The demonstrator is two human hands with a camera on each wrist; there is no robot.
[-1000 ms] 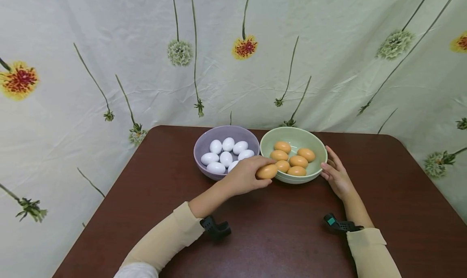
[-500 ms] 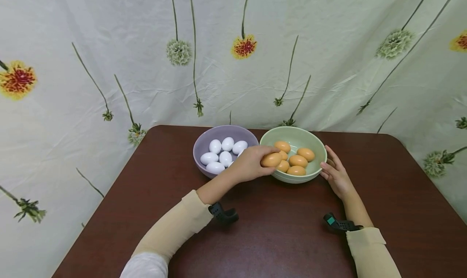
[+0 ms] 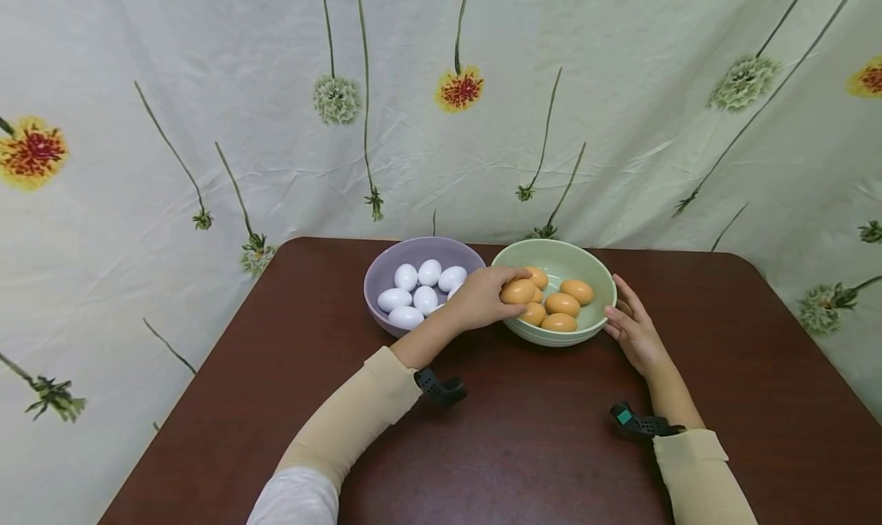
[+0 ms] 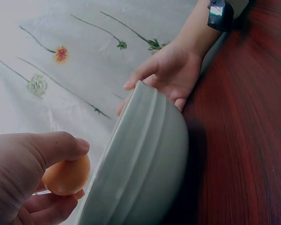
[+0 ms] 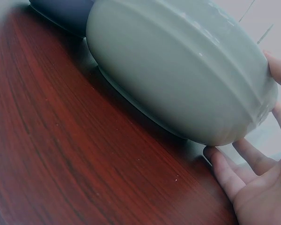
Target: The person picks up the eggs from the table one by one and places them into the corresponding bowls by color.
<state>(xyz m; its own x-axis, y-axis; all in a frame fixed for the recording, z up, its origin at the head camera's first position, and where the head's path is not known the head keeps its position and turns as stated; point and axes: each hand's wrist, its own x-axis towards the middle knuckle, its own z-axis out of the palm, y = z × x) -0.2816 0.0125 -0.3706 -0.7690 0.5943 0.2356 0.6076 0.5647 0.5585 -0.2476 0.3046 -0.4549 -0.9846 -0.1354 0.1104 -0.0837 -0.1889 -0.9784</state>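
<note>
My left hand [image 3: 484, 298] pinches a brown egg [image 3: 518, 291] over the near-left part of the green bowl [image 3: 592, 272]. In the left wrist view, thumb and fingers hold this egg [image 4: 68, 177] just beside the bowl's rim. Several other brown eggs [image 3: 577, 291] lie inside the bowl, some partly hidden by the held egg and the fingers. My right hand [image 3: 637, 334] touches the bowl's right side with spread fingers. From the right wrist, the fingertips of this hand [image 5: 262, 194] rest against the bowl's outer wall.
A purple bowl [image 3: 379, 280] with several white eggs [image 3: 406, 277] stands left of the green one, under my left hand and partly covered by it. Both bowls are near the far edge of the dark brown table [image 3: 524, 433]. A flowered cloth [image 3: 413, 142] hangs behind.
My left hand has moved right and a little away from me, carrying the brown egg from the bowl's near-left rim to over its inside. The right hand stays put.
</note>
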